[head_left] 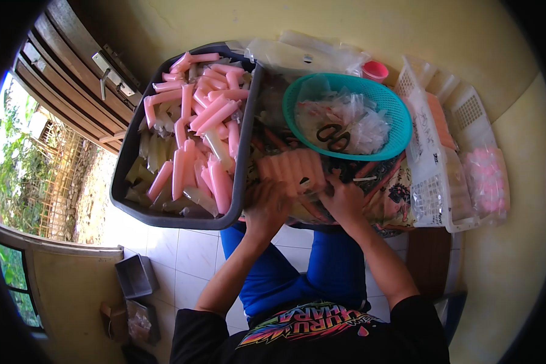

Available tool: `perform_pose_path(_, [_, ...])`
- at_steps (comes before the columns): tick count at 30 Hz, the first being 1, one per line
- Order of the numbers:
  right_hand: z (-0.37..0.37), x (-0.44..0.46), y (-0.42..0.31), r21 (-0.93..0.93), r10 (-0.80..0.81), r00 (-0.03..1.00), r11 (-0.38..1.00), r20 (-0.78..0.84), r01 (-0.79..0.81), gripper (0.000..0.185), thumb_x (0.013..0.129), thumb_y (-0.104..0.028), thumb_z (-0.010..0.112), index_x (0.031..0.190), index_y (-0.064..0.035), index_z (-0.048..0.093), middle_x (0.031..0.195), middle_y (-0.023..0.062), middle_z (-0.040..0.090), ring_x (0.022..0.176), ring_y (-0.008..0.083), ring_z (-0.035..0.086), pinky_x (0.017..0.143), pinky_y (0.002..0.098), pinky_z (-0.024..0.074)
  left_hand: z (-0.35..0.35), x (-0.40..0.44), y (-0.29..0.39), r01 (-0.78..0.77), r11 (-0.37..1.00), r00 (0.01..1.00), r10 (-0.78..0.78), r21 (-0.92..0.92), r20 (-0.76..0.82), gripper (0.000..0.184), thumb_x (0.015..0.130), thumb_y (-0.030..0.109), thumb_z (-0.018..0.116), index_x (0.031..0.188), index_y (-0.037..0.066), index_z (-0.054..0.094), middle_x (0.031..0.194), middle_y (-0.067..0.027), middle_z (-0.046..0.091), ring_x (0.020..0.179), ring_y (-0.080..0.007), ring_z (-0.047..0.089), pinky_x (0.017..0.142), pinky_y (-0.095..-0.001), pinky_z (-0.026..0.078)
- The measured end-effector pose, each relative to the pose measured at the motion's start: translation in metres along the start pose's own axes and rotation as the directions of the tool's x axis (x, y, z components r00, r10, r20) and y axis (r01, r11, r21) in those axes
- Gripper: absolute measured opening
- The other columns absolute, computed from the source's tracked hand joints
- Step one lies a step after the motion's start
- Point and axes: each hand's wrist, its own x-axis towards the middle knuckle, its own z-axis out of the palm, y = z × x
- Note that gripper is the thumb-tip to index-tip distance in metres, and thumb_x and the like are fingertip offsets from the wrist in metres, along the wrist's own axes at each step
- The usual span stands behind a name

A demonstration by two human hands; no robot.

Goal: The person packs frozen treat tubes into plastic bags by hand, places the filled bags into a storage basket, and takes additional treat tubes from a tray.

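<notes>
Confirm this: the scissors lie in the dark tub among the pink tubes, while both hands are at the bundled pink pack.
Not quite: in the head view, the scissors lie in the turquoise basket, not in the dark tub among the pink tubes. The left hand and right hand are indeed at the bundled pink pack.

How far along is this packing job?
Apparently done: the bagged pink pack by the white basket. In hand: a row of pink tubes between left hand and right hand; whether sealed, I can't tell. Seemingly left: many loose pink tubes and pale tubes in the dark tray.
</notes>
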Motion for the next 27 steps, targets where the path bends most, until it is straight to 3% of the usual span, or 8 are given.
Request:
perform_pose_path(4, [0.0,0.0,0.002,0.016,0.009,1.0,1.0,-0.013,-0.009,0.026,0.077,-0.024,0.078,0.097,-0.0091,0.075,0.082,0.0148,0.073,0.068,0.0353,0.07,0.059,0.0427,0.0564,-0.001,0.002,0.0,-0.025,1.0,0.999,0.024,-0.017,-0.04,0.022,0.077,0.015,0.077,0.096,0.008,0.068,0.101,-0.0096,0.067,0.092,-0.0318,0.064,0.082,-0.0431,0.048])
perform_pose_path(8, [0.001,0.0,0.004,0.003,0.007,1.0,1.0,0.0,-0.007,0.024,0.078,-0.024,0.078,0.097,-0.0103,0.078,0.07,0.0154,0.069,0.065,0.0357,0.069,0.057,0.0427,0.0548,0.002,0.0,0.0,-0.041,0.999,0.995,0.042,0.009,-0.089,0.021,0.076,0.015,0.077,0.094,0.008,0.068,0.097,-0.0096,0.066,0.091,-0.0326,0.064,0.082,-0.0431,0.048])
perform_pose_path(13, [0.002,-0.003,0.008,-0.028,-0.07,0.997,0.997,-0.018,0.07,0.024,0.08,-0.027,0.078,0.098,-0.0109,0.079,0.063,0.016,0.065,0.06,0.0361,0.067,0.055,0.043,0.0534,-0.004,-0.003,0.006,0.027,0.999,0.999,-0.027,0.017,-0.018,0.021,0.076,0.014,0.076,0.095,0.007,0.068,0.1,-0.011,0.066,0.094,-0.0329,0.064,0.082,-0.0431,0.049])
perform_pose_path(17, [-0.003,-0.013,-0.001,-0.076,-0.126,0.992,0.989,0.029,0.128,0.03,0.084,-0.027,0.074,0.109,-0.0113,0.075,0.058,0.0149,0.064,0.053,0.0353,0.065,0.049,0.0446,0.0529,-0.014,-0.011,0.008,0.076,0.997,0.997,-0.076,-0.01,0.03,0.021,0.077,0.013,0.076,0.095,0.006,0.068,0.104,-0.0132,0.067,0.099,-0.0338,0.064,0.087,-0.0441,0.049])
perform_pose_path(20, [0.0,-0.021,-0.005,-0.076,-0.107,0.994,0.991,0.02,0.109,0.037,0.085,-0.024,0.072,0.12,-0.0112,0.07,0.059,0.0149,0.064,0.053,0.0351,0.065,0.049,0.0447,0.0531,-0.011,-0.023,0.002,0.068,0.996,0.997,-0.07,-0.053,-0.039,0.024,0.079,0.011,0.074,0.101,0.005,0.068,0.109,-0.0168,0.066,0.104,-0.0364,0.063,0.093,-0.0461,0.049])
perform_pose_path(22, [0.001,-0.028,-0.004,-0.056,-0.106,0.994,0.993,-0.017,0.105,0.043,0.085,-0.021,0.071,0.126,-0.0113,0.067,0.06,0.0147,0.065,0.053,0.0347,0.066,0.05,0.0445,0.0535,-0.012,-0.028,0.002,0.04,0.998,0.999,-0.041,-0.05,-0.018,0.035,0.08,0.009,0.072,0.115,0.004,0.066,0.12,-0.0194,0.063,0.113,-0.0387,0.06,0.1,-0.0482,0.046])
perform_pose_path(25, [-0.011,-0.041,-0.004,0.001,-0.107,0.993,0.994,-0.042,0.107,0.057,0.081,-0.01,0.069,0.137,-0.0123,0.057,0.066,0.014,0.067,0.056,0.0315,0.068,0.054,0.0422,0.0543,-0.025,-0.035,0.011,0.066,0.998,0.997,-0.066,-0.011,0.045,0.048,0.08,0.006,0.071,0.127,0.005,0.062,0.13,-0.0194,0.059,0.118,-0.0396,0.057,0.105,-0.0493,0.042])
perform_pose_path(27, [-0.022,-0.047,-0.008,0.02,-0.113,0.993,0.993,-0.04,0.114,0.057,0.081,-0.01,0.07,0.137,-0.0121,0.057,0.065,0.0129,0.067,0.055,0.0306,0.067,0.054,0.0417,0.0536,-0.033,-0.039,0.013,0.06,0.998,0.996,-0.06,0.002,0.067,0.051,0.08,0.006,0.071,0.13,0.006,0.06,0.133,-0.0183,0.057,0.121,-0.0388,0.055,0.107,-0.0491,0.04])
